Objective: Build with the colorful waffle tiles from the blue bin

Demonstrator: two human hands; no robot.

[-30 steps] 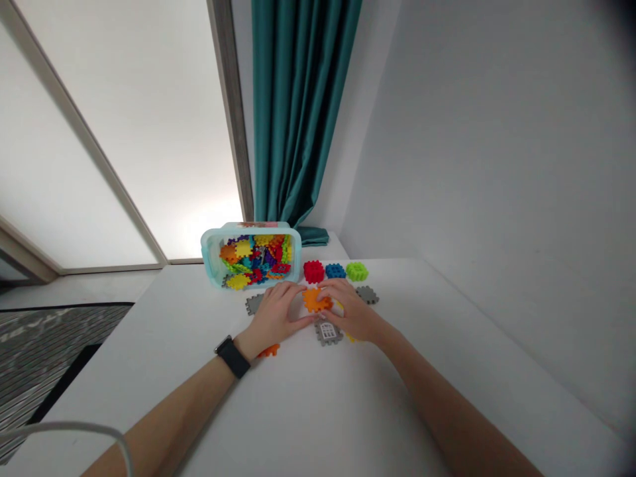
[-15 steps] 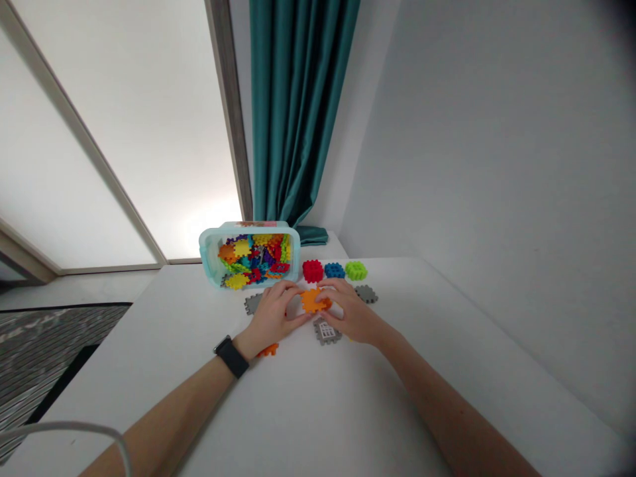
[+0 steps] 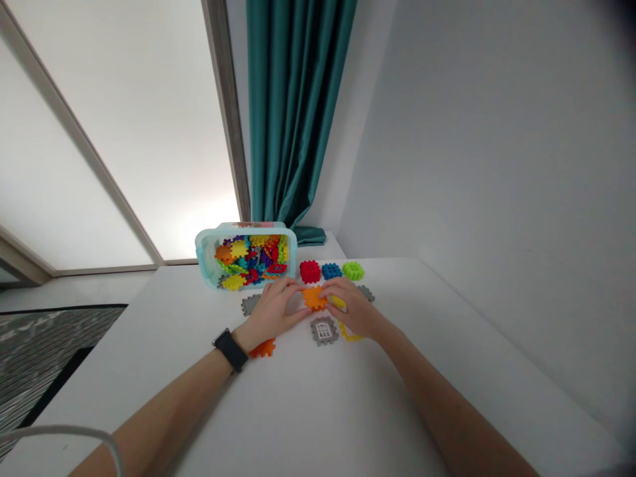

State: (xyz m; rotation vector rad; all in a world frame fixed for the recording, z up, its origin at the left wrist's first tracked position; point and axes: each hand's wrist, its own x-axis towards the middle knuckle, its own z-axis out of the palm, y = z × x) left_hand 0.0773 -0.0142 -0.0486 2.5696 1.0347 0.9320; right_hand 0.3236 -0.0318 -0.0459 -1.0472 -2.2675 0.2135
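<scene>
Both hands meet over an orange toothed building piece (image 3: 314,297) in the middle of the white table (image 3: 308,404). My left hand (image 3: 271,311), with a black watch on its wrist, pinches the piece from the left. From the right, my right hand (image 3: 352,308) grips the same piece with curled fingers, and a bit of yellow (image 3: 338,302) shows under those fingers. A grey window tile (image 3: 324,330) lies just in front of the hands. Another orange piece (image 3: 262,348) lies under my left wrist.
A pale blue tub (image 3: 205,248) full of coloured pieces lies on its side behind the hands. Red (image 3: 310,271), blue (image 3: 331,270) and green (image 3: 352,269) cubes stand in a row beside it. Grey tiles (image 3: 248,304) flank the hands. A yellow frame piece (image 3: 348,334) lies near my right wrist. A wall is at the right.
The hands stay on the orange piece and have shifted slightly. The grey window tile and the yellow frame piece now show more clearly from under my right hand.
</scene>
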